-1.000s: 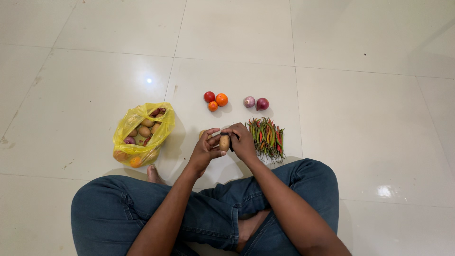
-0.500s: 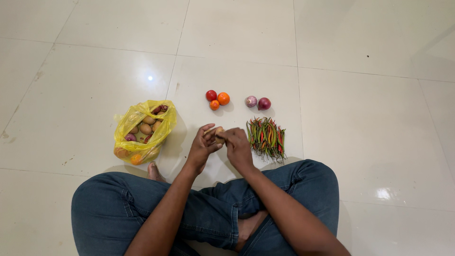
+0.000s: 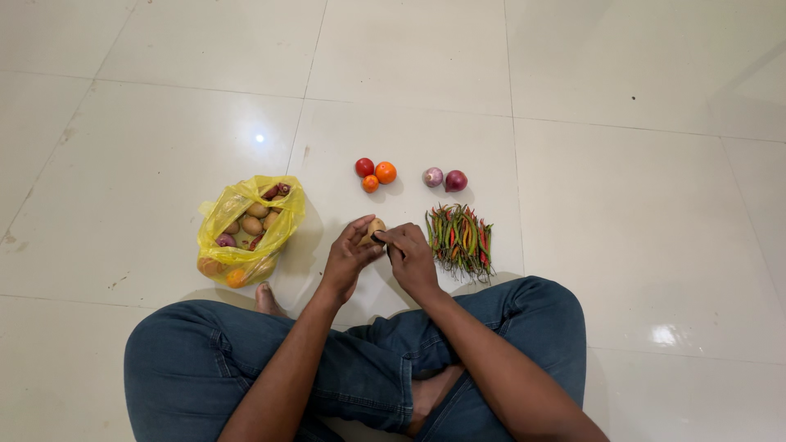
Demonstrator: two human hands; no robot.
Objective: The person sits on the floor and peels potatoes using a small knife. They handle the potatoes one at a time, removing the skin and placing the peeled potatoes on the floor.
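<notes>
Potato (image 3: 375,228) held up just above floor (image 3: 622,205), btwn both hands, in front of crossed legs. Left hand (image 3: 347,258) curled round it, fingers closed on it. Right hand (image 3: 412,255) pinches small dark tool at potato's edge; tool mostly hidden, can't ID. Chilli pile (image 3: 460,237) just right of right hand. Tomatoes (image 3: 373,173) and 2 onions (image 3: 444,178) beyond. Yellow bag (image 3: 246,231) w/ veg to left, contents partly hidden.
</notes>
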